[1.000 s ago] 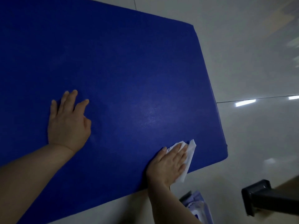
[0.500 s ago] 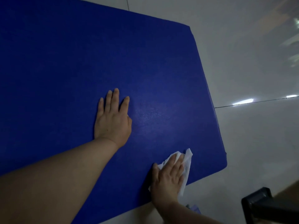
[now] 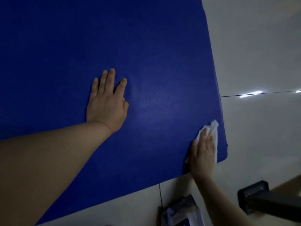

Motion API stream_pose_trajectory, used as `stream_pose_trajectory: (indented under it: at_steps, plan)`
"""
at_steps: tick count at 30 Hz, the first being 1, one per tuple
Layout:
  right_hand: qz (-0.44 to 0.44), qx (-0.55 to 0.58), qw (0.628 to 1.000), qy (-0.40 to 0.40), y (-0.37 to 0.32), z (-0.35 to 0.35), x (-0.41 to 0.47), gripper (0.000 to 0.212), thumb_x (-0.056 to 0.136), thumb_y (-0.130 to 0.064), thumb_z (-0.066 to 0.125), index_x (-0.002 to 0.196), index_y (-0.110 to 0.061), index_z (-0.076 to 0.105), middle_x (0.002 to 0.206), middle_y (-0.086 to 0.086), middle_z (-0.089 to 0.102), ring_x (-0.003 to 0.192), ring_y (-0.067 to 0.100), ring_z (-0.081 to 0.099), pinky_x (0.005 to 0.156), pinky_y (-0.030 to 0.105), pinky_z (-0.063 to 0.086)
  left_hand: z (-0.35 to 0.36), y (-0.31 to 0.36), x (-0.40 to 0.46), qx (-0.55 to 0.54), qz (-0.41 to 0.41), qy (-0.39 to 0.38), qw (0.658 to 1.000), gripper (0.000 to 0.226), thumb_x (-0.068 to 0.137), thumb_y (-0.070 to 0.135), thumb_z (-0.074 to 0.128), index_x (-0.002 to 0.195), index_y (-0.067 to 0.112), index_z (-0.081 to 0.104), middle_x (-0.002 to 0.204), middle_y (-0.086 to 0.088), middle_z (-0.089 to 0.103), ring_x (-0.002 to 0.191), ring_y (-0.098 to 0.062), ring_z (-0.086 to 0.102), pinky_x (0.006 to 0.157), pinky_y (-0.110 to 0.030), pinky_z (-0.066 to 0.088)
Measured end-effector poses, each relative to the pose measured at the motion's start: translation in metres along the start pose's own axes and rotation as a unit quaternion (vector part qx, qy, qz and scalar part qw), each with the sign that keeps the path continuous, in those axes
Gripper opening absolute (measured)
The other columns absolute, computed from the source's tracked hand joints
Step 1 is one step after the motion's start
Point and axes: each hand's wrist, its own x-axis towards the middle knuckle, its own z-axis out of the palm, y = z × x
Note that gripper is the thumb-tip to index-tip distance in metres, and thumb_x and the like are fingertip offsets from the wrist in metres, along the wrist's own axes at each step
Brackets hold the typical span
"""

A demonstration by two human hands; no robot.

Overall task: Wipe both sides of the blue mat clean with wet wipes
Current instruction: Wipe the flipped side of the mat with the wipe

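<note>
Pressing wet wipe (image 3: 212, 132) under R hand (image 3: 203, 154), blue mat (image 3: 146, 46) corner, L hand (image 3: 106, 106) flat mid-mat

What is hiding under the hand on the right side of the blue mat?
A white wet wipe lies under the right hand, pressed flat on the blue mat. Its edges poke out past the fingers; the middle of the wipe is covered by the hand.

Black post (image 3: 260, 199) (maybe furniture) crowds near-right floor (image 3: 260, 144)

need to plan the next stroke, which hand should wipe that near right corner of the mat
Right. The right hand already presses the wet wipe beside that corner of the blue mat; the left hand lies flat mid-mat, empty.
</note>
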Motion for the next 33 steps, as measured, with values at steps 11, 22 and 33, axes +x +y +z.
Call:
stream_pose_trajectory:
  at_steps: [11, 22, 33]
  plan:
    - [-0.197, 0.001, 0.977, -0.081, -0.017, 0.006, -0.004, 0.054, 0.102, -0.036, 0.015, 0.153, -0.021, 0.009, 0.161, 0.001, 0.009, 0.147, 0.017, 0.007, 0.119, 0.038, 0.005, 0.0, 0.0, 0.001, -0.001, -0.001, -0.004, 1.0, 0.058, 0.096, 0.026, 0.031, 0.152, 0.015, 0.024, 0.161, -0.014, 0.004, 0.149, -0.026, -0.001, 0.117, -0.038, -0.01]
    - [-0.3, 0.042, 0.952, -0.041, -0.058, 0.01, 0.042, 0.057, 0.097, -0.009, 0.036, 0.151, -0.015, 0.018, 0.16, 0.002, 0.009, 0.147, 0.018, 0.008, 0.12, 0.037, 0.01, 0.0, 0.0, 0.001, -0.005, 0.003, -0.001, 1.0, 0.059, 0.093, 0.027, 0.028, 0.151, 0.014, 0.027, 0.161, -0.014, 0.007, 0.148, -0.027, 0.003, 0.118, -0.037, -0.008]
    - [-0.312, -0.012, 0.947, -0.073, -0.09, 0.016, 0.08, 0.053, 0.098, -0.019, 0.025, 0.15, -0.008, 0.022, 0.157, 0.007, 0.014, 0.147, 0.017, 0.007, 0.12, 0.037, 0.01, 0.004, 0.0, 0.001, -0.008, 0.008, 0.018, 1.0, 0.056, 0.091, 0.024, 0.034, 0.145, 0.01, 0.039, 0.157, -0.018, 0.02, 0.146, -0.031, 0.016, 0.119, -0.043, 0.005]
